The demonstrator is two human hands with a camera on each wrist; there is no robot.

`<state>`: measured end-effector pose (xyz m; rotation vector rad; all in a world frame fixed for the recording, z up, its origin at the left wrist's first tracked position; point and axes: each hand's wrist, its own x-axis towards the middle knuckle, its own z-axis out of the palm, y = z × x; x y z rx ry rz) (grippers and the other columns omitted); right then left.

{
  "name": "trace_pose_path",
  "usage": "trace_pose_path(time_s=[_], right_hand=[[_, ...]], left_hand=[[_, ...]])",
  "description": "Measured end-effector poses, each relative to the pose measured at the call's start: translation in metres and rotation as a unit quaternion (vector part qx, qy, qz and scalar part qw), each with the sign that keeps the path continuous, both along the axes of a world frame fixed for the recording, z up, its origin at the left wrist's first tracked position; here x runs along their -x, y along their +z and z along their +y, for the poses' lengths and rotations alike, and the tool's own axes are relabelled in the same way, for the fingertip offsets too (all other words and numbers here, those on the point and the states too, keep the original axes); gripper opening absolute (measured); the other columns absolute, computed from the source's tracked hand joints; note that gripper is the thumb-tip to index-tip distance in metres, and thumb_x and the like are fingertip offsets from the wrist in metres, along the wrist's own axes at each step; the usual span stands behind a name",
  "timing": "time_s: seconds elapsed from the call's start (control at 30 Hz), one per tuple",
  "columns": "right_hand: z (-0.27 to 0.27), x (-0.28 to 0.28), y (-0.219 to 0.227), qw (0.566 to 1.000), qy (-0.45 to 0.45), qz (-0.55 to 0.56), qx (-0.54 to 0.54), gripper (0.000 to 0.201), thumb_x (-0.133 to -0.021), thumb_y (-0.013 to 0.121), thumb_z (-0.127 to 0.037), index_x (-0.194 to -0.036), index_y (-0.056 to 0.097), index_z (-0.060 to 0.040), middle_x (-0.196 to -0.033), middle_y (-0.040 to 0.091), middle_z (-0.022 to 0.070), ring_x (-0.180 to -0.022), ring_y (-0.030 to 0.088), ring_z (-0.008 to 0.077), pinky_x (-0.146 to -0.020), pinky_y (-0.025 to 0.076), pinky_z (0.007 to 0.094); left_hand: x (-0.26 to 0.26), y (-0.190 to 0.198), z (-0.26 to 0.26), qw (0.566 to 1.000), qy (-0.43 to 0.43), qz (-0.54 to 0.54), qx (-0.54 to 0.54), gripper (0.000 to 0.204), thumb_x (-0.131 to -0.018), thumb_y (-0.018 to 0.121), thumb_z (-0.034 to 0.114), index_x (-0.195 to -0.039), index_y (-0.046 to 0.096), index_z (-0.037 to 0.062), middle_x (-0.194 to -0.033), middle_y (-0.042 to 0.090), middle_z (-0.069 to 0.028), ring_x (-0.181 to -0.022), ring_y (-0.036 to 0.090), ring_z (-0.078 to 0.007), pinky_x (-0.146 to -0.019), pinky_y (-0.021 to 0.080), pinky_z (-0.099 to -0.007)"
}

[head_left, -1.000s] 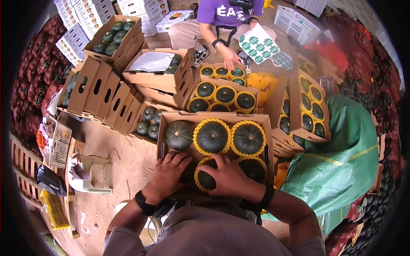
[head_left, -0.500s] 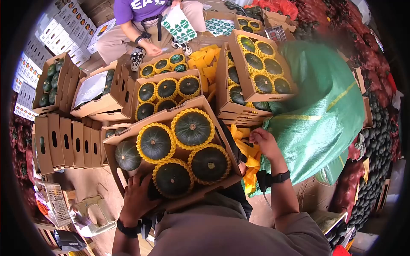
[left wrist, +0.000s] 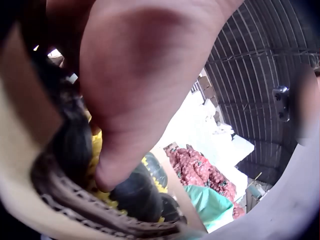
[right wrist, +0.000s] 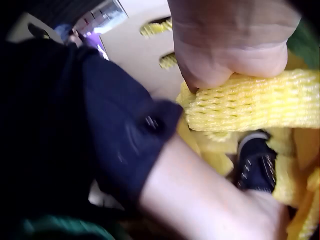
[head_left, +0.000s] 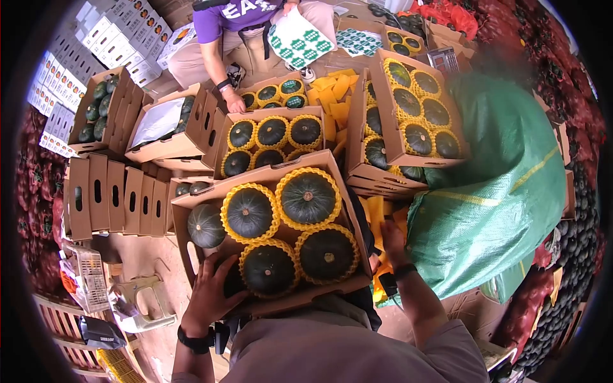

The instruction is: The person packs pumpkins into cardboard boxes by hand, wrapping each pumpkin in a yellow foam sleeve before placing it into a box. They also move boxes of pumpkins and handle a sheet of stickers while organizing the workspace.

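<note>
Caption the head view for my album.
Four netted squashes and a bare squash in a cardboard box, left hand at its edge, right hand at loose yellow nets.

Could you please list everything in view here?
Front box: one, brown, centre
Netted pumpkins: four, green, front box
Bare pumpkin: one visible, green, beside them
Other pumpkins: many, green, other boxes
Other boxes: many, brown or white, beyond
Loose netting: several pieces, yellow, right
Big sack: one, green, right
Mesh sacks: many, red, edges
Sticker sheets: two, white-green, back
Other person: one, purple shirt, back
Left hand: one, bare, front box
Right hand: one, bare, at netting
</note>
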<state>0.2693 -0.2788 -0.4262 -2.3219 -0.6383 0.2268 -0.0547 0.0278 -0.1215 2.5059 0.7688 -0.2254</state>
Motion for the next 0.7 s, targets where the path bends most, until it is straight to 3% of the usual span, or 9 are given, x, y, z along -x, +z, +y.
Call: trace_pose_path(time_s=[0.07,0.2,0.27,0.33,0.47,0.5,0.57,0.63,0.7], right_hand=[[0.019,-0.009,0.085,0.99,-0.079,0.106,-0.05,0.021,-0.097,0.048,-0.018,-0.094,0.061,-0.0015,-0.084,0.064,0.0111,-0.075,0.061,0.0158,-0.069,0.049,0.0321],[0.052,0.021,0.246,0.87,-0.073,0.207,-0.441,0.024,-0.097,0.051,-0.021,-0.094,0.06,0.0005,-0.083,0.063,0.0034,-0.069,0.056,0.0113,-0.063,0.046,0.0237],[0.073,0.065,0.332,0.848,0.107,0.306,-0.419,0.022,-0.093,0.058,-0.02,-0.101,0.057,0.0002,-0.084,0.063,0.0065,-0.062,0.057,0.0138,-0.06,0.047,0.0257],[0.083,0.069,0.344,0.892,0.427,0.086,-0.121,0.033,-0.087,0.066,-0.02,-0.112,0.054,-0.0018,-0.089,0.062,0.0109,-0.061,0.058,0.0184,-0.059,0.049,0.0287],[0.144,0.111,0.366,0.798,0.557,0.195,-0.121,0.052,-0.082,0.072,-0.023,-0.128,0.052,-0.0082,-0.103,0.059,0.0114,-0.062,0.056,0.0178,-0.058,0.046,0.0256],[0.156,0.104,0.373,0.769,0.568,0.269,-0.114,0.051,-0.083,0.071,-0.019,-0.13,0.051,-0.0083,-0.109,0.058,0.0085,-0.064,0.054,0.0123,-0.062,0.045,0.0232],[0.172,0.099,0.361,0.796,0.355,0.44,-0.217,0.044,-0.09,0.061,-0.015,-0.132,0.049,-0.0079,-0.114,0.055,0.0054,-0.081,0.052,0.007,-0.073,0.044,0.0228],[0.2,0.078,0.328,0.817,0.239,0.45,-0.271,0.042,-0.096,0.052,-0.018,-0.136,0.043,-0.009,-0.122,0.052,0.0082,-0.097,0.053,0.0135,-0.089,0.043,0.0277],[0.208,0.075,0.324,0.956,0.227,0.053,-0.178,0.043,-0.094,0.054,-0.02,-0.135,0.044,-0.0077,-0.129,0.049,0.0132,-0.106,0.054,0.0229,-0.094,0.041,0.0334]], left_hand=[[-0.005,0.016,0.001,0.998,-0.012,-0.058,-0.015,0.074,-0.067,0.08,0.02,-0.133,0.047,0.0122,-0.13,0.043,-0.0161,-0.122,0.042,-0.0369,-0.102,0.038,-0.0443],[-0.022,0.039,-0.003,0.982,0.004,-0.17,0.082,0.074,-0.071,0.079,0.019,-0.135,0.044,0.0068,-0.131,0.045,-0.0162,-0.124,0.043,-0.0342,-0.104,0.036,-0.0398],[-0.032,0.051,-0.009,0.932,0.007,-0.217,0.291,0.08,-0.074,0.078,0.02,-0.141,0.036,0.0059,-0.139,0.042,-0.0147,-0.131,0.039,-0.0299,-0.107,0.032,-0.0373],[-0.04,0.042,-0.022,0.82,-0.022,-0.308,0.481,0.083,-0.077,0.076,0.019,-0.145,0.03,0.0058,-0.145,0.038,-0.0133,-0.135,0.035,-0.0252,-0.11,0.028,-0.0366],[-0.03,0.021,-0.006,0.753,-0.195,-0.476,0.41,0.031,-0.091,0.062,0.019,-0.115,0.057,0.0014,-0.12,0.06,-0.0151,-0.12,0.052,-0.0313,-0.104,0.036,-0.043],[-0.019,0.031,-0.011,0.718,-0.102,-0.486,0.488,0.019,-0.091,0.061,0.018,-0.1,0.062,0.0013,-0.108,0.065,-0.0142,-0.108,0.059,-0.0342,-0.097,0.044,-0.0409],[0.024,0.032,0.005,0.851,-0.012,-0.36,0.383,0.022,-0.092,0.058,0.011,-0.11,0.059,0.0003,-0.103,0.065,-0.0122,-0.097,0.063,-0.0247,-0.086,0.049,-0.0351],[0.04,0.049,0.001,0.791,0.209,-0.405,0.408,0.028,-0.094,0.056,0.012,-0.119,0.054,-0.0004,-0.102,0.064,-0.006,-0.092,0.061,-0.0147,-0.082,0.049,-0.0289],[0.065,0.048,0.023,0.823,0.267,-0.388,0.318,0.032,-0.095,0.054,0.02,-0.12,0.05,-0.0003,-0.099,0.063,-0.0055,-0.087,0.061,-0.0132,-0.076,0.049,-0.0274]])
